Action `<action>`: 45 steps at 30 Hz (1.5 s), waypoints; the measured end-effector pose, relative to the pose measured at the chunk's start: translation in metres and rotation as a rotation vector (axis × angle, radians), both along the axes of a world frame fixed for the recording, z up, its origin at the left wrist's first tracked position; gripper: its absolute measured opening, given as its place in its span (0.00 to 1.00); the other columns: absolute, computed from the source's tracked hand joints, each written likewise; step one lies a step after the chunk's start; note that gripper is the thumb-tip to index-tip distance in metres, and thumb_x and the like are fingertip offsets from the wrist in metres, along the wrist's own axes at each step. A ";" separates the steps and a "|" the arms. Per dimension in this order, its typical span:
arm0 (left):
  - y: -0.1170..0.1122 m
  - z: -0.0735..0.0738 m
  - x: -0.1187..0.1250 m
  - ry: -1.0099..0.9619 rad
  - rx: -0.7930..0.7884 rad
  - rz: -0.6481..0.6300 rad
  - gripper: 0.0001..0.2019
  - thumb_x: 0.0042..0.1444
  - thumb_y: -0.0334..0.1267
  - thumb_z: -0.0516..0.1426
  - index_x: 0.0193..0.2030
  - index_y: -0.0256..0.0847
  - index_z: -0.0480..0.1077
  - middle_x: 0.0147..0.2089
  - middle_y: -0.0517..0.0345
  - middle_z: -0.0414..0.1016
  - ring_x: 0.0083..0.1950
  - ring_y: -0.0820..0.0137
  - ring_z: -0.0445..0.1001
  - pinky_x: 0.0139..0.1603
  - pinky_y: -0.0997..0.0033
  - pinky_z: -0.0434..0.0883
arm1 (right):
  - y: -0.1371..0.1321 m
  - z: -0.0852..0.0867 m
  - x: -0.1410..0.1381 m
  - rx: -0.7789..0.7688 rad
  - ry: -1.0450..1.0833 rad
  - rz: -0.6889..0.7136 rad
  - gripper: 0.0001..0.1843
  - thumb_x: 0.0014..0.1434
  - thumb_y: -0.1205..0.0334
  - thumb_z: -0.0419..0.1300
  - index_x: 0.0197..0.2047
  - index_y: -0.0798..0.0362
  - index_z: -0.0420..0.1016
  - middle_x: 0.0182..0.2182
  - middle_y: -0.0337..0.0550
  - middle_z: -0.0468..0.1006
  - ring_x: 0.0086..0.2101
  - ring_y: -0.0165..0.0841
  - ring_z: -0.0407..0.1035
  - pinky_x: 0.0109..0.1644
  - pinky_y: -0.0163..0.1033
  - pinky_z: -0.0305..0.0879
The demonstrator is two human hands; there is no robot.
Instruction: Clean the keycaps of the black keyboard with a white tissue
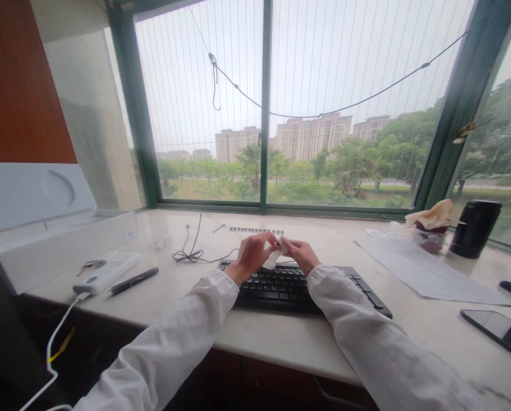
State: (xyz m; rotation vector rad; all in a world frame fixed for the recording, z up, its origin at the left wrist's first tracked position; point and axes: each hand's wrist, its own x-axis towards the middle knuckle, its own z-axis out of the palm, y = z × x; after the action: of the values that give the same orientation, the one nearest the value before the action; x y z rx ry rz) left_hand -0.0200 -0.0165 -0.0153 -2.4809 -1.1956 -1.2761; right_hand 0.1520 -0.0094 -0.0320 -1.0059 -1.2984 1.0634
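Both hands meet above the far half of a black keyboard [281,285], fingers pinched together. My left hand [252,254] is closed at the fingertips on a small dark piece that looks like a keycap [278,244]. My right hand [303,254] is closed on a crumpled white tissue [273,260], pressed against that piece. The tissue hangs down between the hands, over the keys. Just behind them, a row of small dark keycaps [249,230] lies lined up on the white table. The fingers partly hide the held piece and the row's right part.
Left are a black pen [133,281], a white power bank [110,272] with a cable, a white box [67,245] and a coiled black cable [188,255]. Right are paper sheets [426,271], a black cup [475,228] and a phone [497,331]. A window stands behind the table.
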 end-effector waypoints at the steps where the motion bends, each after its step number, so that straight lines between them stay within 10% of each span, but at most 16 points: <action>1: 0.000 0.000 0.000 -0.001 -0.003 0.006 0.07 0.57 0.44 0.61 0.39 0.46 0.73 0.39 0.64 0.80 0.40 0.69 0.78 0.40 0.73 0.69 | 0.000 0.001 -0.001 -0.033 0.050 -0.008 0.28 0.46 0.37 0.66 0.32 0.58 0.84 0.32 0.51 0.82 0.37 0.41 0.75 0.41 0.41 0.71; 19: -0.003 -0.001 0.001 0.039 -0.016 -0.025 0.08 0.58 0.46 0.60 0.39 0.45 0.75 0.40 0.61 0.81 0.42 0.67 0.78 0.42 0.70 0.71 | 0.006 -0.010 0.008 0.001 -0.018 0.053 0.30 0.37 0.42 0.72 0.35 0.58 0.81 0.29 0.46 0.82 0.34 0.38 0.74 0.41 0.42 0.68; 31: 0.000 -0.005 0.000 0.050 -0.037 -0.087 0.08 0.57 0.45 0.61 0.40 0.46 0.77 0.40 0.62 0.82 0.43 0.66 0.79 0.43 0.70 0.72 | 0.015 -0.017 0.012 -0.103 0.059 -0.156 0.28 0.31 0.56 0.77 0.36 0.57 0.76 0.31 0.49 0.83 0.39 0.45 0.77 0.48 0.47 0.72; 37: -0.003 -0.002 0.000 0.042 -0.027 -0.076 0.08 0.56 0.44 0.61 0.40 0.46 0.76 0.40 0.63 0.81 0.41 0.67 0.79 0.43 0.70 0.72 | 0.015 -0.012 0.010 -0.115 0.161 -0.009 0.21 0.36 0.57 0.76 0.33 0.56 0.76 0.36 0.51 0.83 0.42 0.45 0.77 0.48 0.45 0.75; 45: -0.005 0.003 0.002 -0.064 -0.030 -0.075 0.09 0.54 0.40 0.61 0.42 0.44 0.73 0.38 0.63 0.80 0.35 0.71 0.78 0.37 0.73 0.71 | 0.032 -0.016 0.036 -0.050 -0.039 -0.361 0.27 0.43 0.52 0.72 0.44 0.55 0.73 0.38 0.53 0.81 0.40 0.43 0.76 0.43 0.46 0.75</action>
State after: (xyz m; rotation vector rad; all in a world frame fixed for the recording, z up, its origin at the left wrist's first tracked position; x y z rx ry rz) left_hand -0.0181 -0.0217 -0.0122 -2.5470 -1.1536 -1.3762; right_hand 0.1879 0.0224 -0.0476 -1.2493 -1.0726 0.8046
